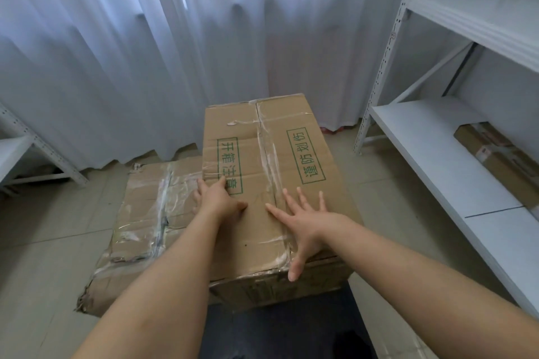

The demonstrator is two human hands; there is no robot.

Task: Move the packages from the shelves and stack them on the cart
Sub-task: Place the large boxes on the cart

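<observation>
Pressing my open right hand flat while my left hand curls over the 9 o'clock edge of the tall taped brown cardboard box at 12 o'clock, I judge it bulky, stiff, tape-slick, best gripped by its lower edges.

Left hand fingers curled; right hand splayed flat

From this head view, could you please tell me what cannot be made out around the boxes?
- Cart: hidden under the tall box and lower box.
- Left hand fingertips: curled over the box edge.
- Shelf package: cut off by the right edge.
- Right hand: flat, spread.
</observation>
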